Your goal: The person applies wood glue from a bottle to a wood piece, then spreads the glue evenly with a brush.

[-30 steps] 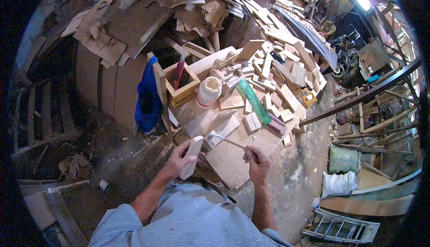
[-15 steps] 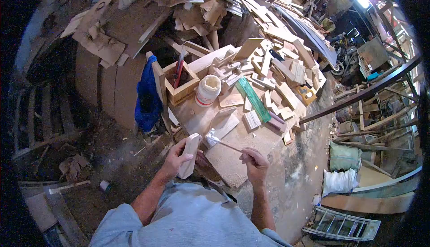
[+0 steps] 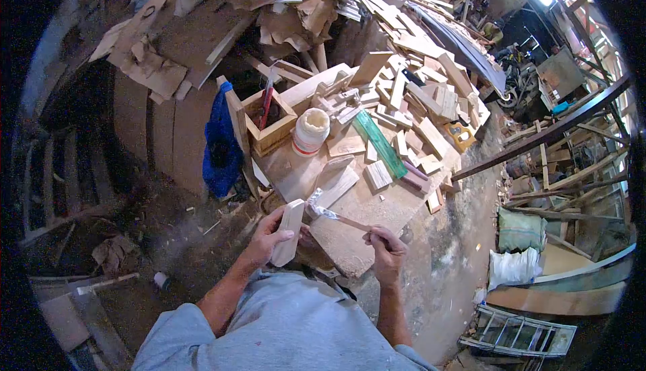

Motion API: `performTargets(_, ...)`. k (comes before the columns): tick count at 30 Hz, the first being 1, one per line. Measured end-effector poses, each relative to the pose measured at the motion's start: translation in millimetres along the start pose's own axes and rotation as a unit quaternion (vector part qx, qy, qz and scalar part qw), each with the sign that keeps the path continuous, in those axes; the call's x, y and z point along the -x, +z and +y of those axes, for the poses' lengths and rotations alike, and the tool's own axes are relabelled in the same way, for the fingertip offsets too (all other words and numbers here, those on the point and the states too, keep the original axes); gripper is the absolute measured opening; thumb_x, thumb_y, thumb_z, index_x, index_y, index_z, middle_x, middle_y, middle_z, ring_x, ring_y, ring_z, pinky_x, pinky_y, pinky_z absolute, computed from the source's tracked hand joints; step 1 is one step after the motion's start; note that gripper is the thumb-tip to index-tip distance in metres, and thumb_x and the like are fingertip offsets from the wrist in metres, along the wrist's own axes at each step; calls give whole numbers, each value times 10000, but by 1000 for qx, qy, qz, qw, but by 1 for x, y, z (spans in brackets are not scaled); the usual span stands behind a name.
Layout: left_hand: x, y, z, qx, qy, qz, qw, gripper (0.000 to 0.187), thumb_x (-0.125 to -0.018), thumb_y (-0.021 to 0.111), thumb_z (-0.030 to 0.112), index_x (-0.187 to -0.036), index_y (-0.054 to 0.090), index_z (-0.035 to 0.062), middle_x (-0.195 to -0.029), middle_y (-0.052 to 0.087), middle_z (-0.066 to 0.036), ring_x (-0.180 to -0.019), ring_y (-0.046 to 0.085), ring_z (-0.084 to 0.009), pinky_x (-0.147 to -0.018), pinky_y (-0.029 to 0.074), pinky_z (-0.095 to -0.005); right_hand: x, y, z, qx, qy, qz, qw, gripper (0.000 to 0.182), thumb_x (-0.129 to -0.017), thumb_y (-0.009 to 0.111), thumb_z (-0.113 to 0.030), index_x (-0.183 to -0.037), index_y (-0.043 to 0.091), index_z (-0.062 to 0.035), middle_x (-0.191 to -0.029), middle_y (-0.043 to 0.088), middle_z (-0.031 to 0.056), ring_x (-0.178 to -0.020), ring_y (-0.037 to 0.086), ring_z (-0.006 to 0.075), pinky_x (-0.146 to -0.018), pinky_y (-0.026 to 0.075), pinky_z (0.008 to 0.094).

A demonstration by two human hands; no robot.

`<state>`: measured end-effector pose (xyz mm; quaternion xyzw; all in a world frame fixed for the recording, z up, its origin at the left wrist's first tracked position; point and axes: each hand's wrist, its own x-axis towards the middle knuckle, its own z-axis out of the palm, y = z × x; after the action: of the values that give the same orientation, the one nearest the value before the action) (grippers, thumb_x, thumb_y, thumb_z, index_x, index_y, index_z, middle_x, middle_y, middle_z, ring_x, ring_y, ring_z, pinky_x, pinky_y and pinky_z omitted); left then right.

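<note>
My left hand (image 3: 262, 242) grips a pale wooden block (image 3: 289, 231) with angled ends, held upright in front of my body. The thumb presses its face. In my right hand (image 3: 387, 252) is a thin stick (image 3: 351, 222), pinched near its right end. Its left end is coated in a shiny white substance and sits close beside the block's upper right edge. Beyond it, an open white jar (image 3: 311, 134) with a red-marked label stands on the wooden worktop (image 3: 356, 244). An angled wood piece (image 3: 334, 181) lies between the jar and the stick.
A wooden box (image 3: 269, 141) with a red-handled tool stands left of the jar, near a hanging blue cloth (image 3: 222, 145). A green strip (image 3: 380, 145), a yellow tool (image 3: 460, 137) and many wood offcuts (image 3: 427, 105) cover the far side. A dark bar (image 3: 538, 134) slants in from the right.
The stick's white end has shifted slightly left and up, nearer the block, and the stick has turned a little. Both hands keep their holds. The view has shifted slightly.
</note>
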<state>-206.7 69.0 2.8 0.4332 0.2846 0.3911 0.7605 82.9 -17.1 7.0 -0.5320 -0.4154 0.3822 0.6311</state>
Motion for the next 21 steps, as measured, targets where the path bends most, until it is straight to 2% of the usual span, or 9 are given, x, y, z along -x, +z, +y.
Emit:
performTargets(3,-1,2,-3,-5,-12,13,1000,684,-833,594,124,-1494,452,25,-1174,691,-158,-1067,665,-223,-978,513,-363,1,-4,11,52,35,-8,998,166,-952,675,23,-1108,724,50,-1034,741,148,-904,728,224,-810,596,327)
performTargets(6,1,5,3,6,-5,13,1000,692,-824,593,118,-1496,452,29,-1182,690,-150,-1066,663,-217,-993,504,-363,5,-3,14,-16,57,52,997,172,-960,675,9,-1118,720,61,-1025,744,152,-901,728,222,-810,596,329)
performTargets(9,0,0,-5,-4,8,5,1000,693,-821,595,109,-1495,454,32,-1187,689,-141,-1073,657,-208,-997,499,-360,2,-5,18,-23,85,26,996,179,-967,672,-7,-1123,716,71,-1032,744,159,-908,732,228,-815,600,327)
performTargets(12,3,0,-1,-18,-4,-13,1000,684,-828,599,106,-1493,456,31,-1199,688,-132,-1082,647,-199,-1001,492,-357,-3,2,16,-68,117,73,988,152,-962,658,23,-1094,717,68,-959,740,149,-882,723,206,-802,585,295)
performTargets(15,5,3,-3,-51,-18,-6,999,666,-842,605,114,-1486,461,27,-1204,686,-120,-1087,638,-190,-1007,484,-352,-8,0,22,-50,127,49,989,161,-959,660,27,-1101,711,83,-964,736,151,-884,722,209,-801,585,288)
performTargets(18,4,3,-6,-60,-31,-6,998,650,-858,611,121,-1484,462,25,-1206,682,-110,-1093,633,-185,-1013,479,-350,-10,-2,27,-54,126,68,988,166,-955,664,32,-1105,709,87,-977,734,151,-887,724,216,-800,589,288)
performTargets(21,2,1,-15,-82,4,-19,996,642,-867,606,124,-1484,460,23,-1213,679,-112,-1102,629,-183,-1025,473,-355,-13,-10,30,-87,111,71,987,168,-952,667,36,-1106,708,88,-982,733,154,-890,726,222,-802,591,290)
